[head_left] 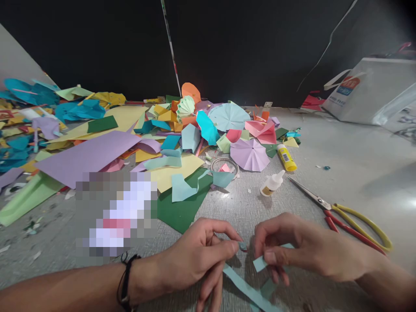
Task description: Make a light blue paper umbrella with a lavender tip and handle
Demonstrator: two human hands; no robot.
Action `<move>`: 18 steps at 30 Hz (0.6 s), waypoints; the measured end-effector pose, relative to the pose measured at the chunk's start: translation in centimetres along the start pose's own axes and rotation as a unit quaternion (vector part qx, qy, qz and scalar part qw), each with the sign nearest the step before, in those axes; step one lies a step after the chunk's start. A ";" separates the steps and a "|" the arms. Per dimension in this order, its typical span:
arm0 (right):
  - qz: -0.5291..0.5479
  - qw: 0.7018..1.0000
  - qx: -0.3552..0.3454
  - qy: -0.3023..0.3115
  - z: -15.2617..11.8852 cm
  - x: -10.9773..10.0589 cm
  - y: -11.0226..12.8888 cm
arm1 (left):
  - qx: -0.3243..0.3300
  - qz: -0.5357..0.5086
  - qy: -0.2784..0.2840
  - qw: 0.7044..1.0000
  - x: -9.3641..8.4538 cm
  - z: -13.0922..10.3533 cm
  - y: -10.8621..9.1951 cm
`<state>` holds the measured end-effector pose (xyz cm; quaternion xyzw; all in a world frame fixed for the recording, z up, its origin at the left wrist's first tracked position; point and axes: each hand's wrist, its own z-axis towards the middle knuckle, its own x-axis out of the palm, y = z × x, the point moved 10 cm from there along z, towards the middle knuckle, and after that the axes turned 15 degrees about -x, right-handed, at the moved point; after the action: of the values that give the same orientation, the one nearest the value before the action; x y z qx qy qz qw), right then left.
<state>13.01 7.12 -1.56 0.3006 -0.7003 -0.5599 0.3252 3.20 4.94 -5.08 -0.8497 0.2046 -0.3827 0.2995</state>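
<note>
Between thumb and forefinger, my left hand (208, 251) pinches a tiny rolled piece of light blue paper (242, 246). My right hand (302, 247), just across from it, has thumb and fingers closed on a short light blue paper strip (259, 264). A longer light blue strip (248, 289) runs below the hands toward the bottom edge; whether its upper end touches my left fingers, I cannot tell. Beyond my right hand stands a small white glue bottle (271, 183). Scissors (325, 204) with yellow and red handles lie to the right.
A yellow glue stick (286, 157) lies behind the bottle. Heaped coloured paper scraps spread at the back and left, with a purple sheet (87, 151), a green sheet (186, 208) and a roll of tape (212, 164). A white bag (364, 95) stands at the far right.
</note>
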 end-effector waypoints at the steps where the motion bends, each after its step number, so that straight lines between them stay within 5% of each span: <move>1: 0.001 1.000 0.004 -0.001 0.0 0.1 -0.1 | 0.000 0.001 0.000 1.000 0.0 0.0 0.0; 10: -0.026 0.995 -0.016 -0.098 0.6 -1.4 -0.7 | -0.018 0.002 0.009 1.000 0.1 0.1 0.4; 18: -0.047 0.992 -0.042 -0.107 1.2 -0.8 -0.4 | -0.015 0.003 0.006 1.000 0.1 0.2 0.5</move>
<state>12.60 8.36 -2.23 0.2575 -0.6922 -0.6324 0.2337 3.37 4.61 -5.48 -0.8512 0.2140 -0.3838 0.2869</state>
